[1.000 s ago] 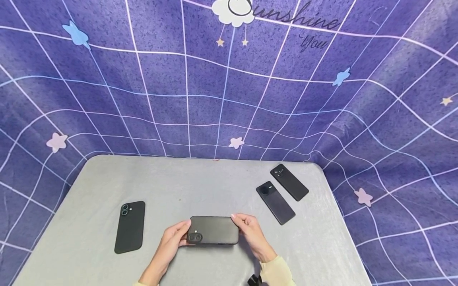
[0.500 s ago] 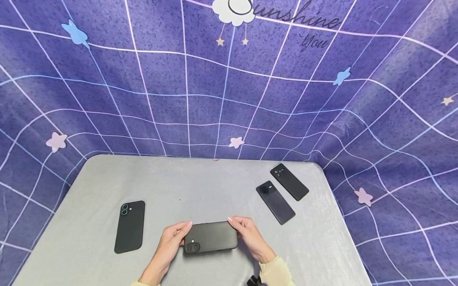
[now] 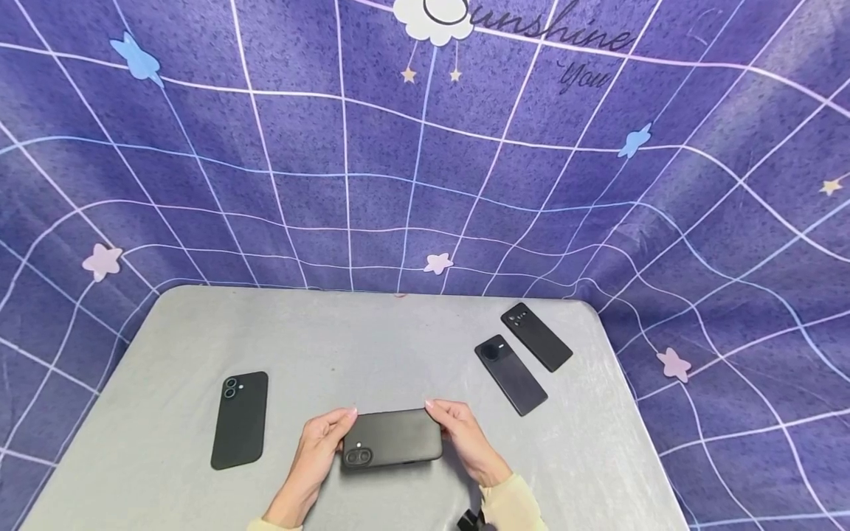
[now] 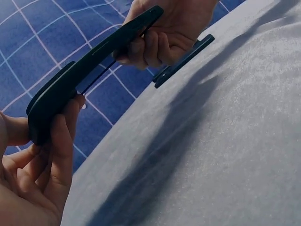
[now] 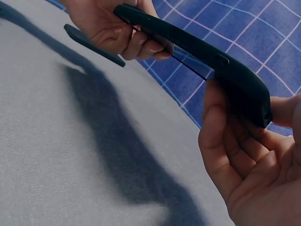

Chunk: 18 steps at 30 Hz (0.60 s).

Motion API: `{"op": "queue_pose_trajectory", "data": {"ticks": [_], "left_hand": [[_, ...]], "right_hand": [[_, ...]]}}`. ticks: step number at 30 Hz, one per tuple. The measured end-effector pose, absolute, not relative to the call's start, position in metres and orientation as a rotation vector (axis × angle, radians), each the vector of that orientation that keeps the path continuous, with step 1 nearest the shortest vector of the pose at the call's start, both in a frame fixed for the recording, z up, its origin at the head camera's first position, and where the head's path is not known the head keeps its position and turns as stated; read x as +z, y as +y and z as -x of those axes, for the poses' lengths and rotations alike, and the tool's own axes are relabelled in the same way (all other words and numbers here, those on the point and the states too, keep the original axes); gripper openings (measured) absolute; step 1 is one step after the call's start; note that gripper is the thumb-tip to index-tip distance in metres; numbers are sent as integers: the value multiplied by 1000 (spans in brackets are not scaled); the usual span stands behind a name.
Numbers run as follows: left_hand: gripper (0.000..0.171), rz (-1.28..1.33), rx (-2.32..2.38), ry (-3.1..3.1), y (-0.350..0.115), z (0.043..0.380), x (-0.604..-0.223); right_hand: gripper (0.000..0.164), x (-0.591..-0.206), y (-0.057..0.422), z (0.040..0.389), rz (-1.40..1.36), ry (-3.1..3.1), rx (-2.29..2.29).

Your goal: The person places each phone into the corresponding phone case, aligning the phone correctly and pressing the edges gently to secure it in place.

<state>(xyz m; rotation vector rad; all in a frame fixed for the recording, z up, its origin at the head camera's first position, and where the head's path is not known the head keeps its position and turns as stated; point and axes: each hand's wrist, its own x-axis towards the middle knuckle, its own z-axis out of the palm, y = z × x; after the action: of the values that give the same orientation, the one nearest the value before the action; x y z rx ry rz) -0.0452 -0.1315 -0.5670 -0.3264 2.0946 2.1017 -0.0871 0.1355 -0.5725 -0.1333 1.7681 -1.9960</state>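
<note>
Head | phone case (image 3: 395,438) | gripped between left hand (image 3: 317,448) and right hand (image 3: 468,439)

Dark phone (image 3: 393,438), sideways, slightly tilted

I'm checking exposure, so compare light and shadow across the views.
Head: bright, the table pale; left wrist: dim, a long shadow crossing the table; right wrist: also dim, a broad shadow, the held phone or case nearly black.

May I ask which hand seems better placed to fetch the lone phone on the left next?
Probably the left hand: it is nearer that phone. The right hand grips the farther end of the black case. The left would first have to release its own end.
</note>
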Motion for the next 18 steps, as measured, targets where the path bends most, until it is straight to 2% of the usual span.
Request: {"op": "queue_pose_trajectory", "data": {"ticks": [10, 18], "left_hand": [[41, 379, 2125, 1997, -130, 47, -570], [45, 265, 2080, 2005, -135, 49, -575]], "right_hand": [[35, -580, 133, 83, 1, 1725, -1986], [37, -580, 132, 82, -6, 1731, -2027]]}}
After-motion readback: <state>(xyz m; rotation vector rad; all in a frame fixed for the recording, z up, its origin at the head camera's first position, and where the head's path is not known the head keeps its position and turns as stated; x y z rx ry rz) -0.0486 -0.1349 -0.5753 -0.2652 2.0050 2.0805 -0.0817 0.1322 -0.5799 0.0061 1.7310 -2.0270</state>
